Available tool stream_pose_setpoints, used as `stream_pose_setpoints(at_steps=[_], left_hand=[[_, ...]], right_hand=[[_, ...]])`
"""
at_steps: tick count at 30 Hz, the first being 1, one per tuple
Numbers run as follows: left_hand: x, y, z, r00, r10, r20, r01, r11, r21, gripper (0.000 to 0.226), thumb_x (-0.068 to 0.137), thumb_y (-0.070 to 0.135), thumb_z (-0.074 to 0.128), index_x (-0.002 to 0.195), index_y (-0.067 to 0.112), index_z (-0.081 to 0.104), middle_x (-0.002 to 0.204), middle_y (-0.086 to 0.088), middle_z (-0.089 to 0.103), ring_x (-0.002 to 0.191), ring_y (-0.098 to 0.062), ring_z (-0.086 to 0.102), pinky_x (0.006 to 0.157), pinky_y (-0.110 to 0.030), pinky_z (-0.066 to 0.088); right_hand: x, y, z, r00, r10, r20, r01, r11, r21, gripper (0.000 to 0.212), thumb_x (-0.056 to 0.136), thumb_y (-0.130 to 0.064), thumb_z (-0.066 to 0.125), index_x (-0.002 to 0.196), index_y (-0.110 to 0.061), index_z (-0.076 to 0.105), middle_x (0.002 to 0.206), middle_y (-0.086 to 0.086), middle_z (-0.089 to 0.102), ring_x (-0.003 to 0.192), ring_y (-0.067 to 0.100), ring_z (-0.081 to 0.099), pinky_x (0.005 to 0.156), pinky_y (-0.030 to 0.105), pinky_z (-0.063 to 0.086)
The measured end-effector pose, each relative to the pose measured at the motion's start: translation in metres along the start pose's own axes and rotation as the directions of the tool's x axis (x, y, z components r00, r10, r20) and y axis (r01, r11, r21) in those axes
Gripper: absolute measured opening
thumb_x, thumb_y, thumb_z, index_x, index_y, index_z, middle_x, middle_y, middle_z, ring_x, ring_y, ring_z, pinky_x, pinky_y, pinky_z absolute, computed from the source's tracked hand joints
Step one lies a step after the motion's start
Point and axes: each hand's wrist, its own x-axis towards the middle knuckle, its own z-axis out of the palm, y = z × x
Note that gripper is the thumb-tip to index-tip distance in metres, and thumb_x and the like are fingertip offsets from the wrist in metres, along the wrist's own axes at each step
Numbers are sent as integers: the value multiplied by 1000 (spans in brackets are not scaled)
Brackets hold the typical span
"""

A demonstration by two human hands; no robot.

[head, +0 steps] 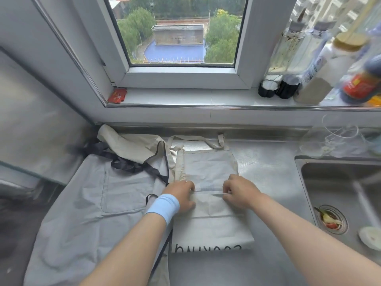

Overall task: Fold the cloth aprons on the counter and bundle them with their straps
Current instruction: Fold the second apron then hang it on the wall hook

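A cream-white woven cloth apron (208, 207), folded into a long narrow panel, lies flat on the dimpled stainless-steel counter (266, 168) with its long axis running from the near edge toward the window; black printed lettering sits at its near end and its bib end points away, where a pale fabric neck strap (198, 139) loops across the metal. Both hands rest on the middle of the panel: the left hand (181, 196), above a light blue wristband (162, 206), is curled with fingers pressing into a crosswise crease, and the right hand (240, 191) pinches a ridge of the same cloth between fingertips. Just to the left, touching and partly overlapped, a larger grey cotton apron (92, 203) with a patch pocket and dark navy binding and ties lies spread and rumpled. To the right a steel sink basin (334, 182) holds food scraps in its strainer. Glass and plastic condiment bottles (321, 65) crowd the white windowsill behind.
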Motion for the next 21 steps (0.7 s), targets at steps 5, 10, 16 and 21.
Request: stream_pose_setpoints(at_steps=[5, 10, 16, 21], left_hand=[[0, -10, -12, 996, -51, -70, 48, 998, -42, 31, 84, 37, 59, 109, 18, 59, 119, -8, 55, 116, -31, 47, 97, -36, 40], [22, -19, -40, 988, -128, -92, 107, 974, -201, 17, 86, 37, 56, 90, 20, 56, 96, -1, 60, 91, -28, 60, 72, -30, 42], [61, -33, -59, 975, -221, -20, 211, 952, -223, 12, 82, 35, 58, 87, 25, 54, 101, -3, 64, 93, -27, 60, 76, -31, 46], [75, -33, -58, 943, -213, -256, 230, 972, 40, 55, 79, 52, 55, 127, 27, 45, 125, 2, 47, 108, -23, 57, 82, -34, 48]], right_hand=[[3, -3, -12, 990, 51, -134, -33, 990, 137, 12, 97, -31, 49, 90, -22, 47, 92, -6, 54, 82, 24, 53, 70, 34, 35], [30, 3, -30, 970, 27, -242, -15, 998, 53, 18, 102, -39, 44, 100, -21, 44, 106, 0, 52, 89, 30, 56, 71, 37, 38], [81, 6, -49, 980, 14, -199, -35, 994, -104, 27, 103, -39, 41, 112, -15, 48, 120, 10, 53, 98, 35, 59, 74, 39, 37], [109, 4, -54, 990, -3, -144, -30, 973, -227, 30, 102, -41, 41, 117, -17, 51, 124, 7, 55, 107, 32, 60, 82, 40, 46]])
